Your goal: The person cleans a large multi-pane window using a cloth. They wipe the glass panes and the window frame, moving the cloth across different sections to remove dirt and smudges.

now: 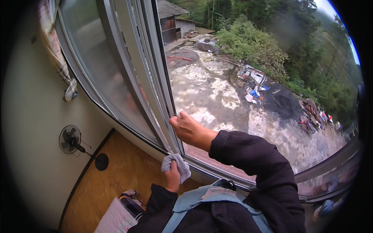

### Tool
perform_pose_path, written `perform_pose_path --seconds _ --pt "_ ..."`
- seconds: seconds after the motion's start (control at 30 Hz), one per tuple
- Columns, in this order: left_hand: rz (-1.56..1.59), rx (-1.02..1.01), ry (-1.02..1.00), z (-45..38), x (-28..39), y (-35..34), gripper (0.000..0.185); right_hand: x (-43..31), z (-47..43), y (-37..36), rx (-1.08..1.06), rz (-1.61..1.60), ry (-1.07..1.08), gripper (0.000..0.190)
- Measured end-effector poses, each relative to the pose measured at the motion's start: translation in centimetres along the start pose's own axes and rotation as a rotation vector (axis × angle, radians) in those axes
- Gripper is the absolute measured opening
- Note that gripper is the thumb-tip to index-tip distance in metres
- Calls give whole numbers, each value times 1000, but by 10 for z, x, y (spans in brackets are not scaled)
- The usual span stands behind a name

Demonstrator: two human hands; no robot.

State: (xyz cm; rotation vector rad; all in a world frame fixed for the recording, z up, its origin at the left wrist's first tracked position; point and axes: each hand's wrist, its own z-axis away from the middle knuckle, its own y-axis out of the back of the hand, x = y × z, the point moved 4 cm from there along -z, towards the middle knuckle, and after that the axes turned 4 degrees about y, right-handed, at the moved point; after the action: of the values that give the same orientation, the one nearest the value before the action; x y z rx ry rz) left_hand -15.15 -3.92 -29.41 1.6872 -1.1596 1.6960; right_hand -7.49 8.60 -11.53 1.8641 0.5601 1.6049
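Note:
My left hand (172, 175) is closed on a bunched grey cloth (181, 167) just inside the lower window track (215, 171). Across the window opening reaches my right hand (189, 130), with its fingers curled at the upright edge of the metal window frame (163, 72). A small greenish bit shows at those fingertips; whether the hand grips it or the frame cannot be told. To the left of the frame stands a sliding glass pane (96, 58).
A black fan (70, 139) stands on the wooden floor (116, 169) by the wall. A curtain (54, 43) hangs at the upper left. Pink quilted bedding (115, 217) lies at the bottom. Outside, below the window, is a concrete yard (198, 81) with piles of debris.

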Motion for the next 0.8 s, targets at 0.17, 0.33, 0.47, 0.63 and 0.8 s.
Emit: perform_pose_path --seconds 0.17,0.33,0.47,0.63,0.8 --pt "-114 -47 -96 -7 -1 1 21 1 37 20 4 -14 -22 22" --pt "-95 -126 -192 -28 43 -20 30 -5 74 24 -18 -93 -99 25" --pt "164 -147 -254 -58 52 -31 46 -11 97 30 -32 -134 -156 26" --pt "455 -510 -33 -93 57 -60 48 -23 128 38 -26 -188 -301 32" --pt "553 -797 300 -123 55 -113 46 -36 158 45 -59 -276 -432 37"
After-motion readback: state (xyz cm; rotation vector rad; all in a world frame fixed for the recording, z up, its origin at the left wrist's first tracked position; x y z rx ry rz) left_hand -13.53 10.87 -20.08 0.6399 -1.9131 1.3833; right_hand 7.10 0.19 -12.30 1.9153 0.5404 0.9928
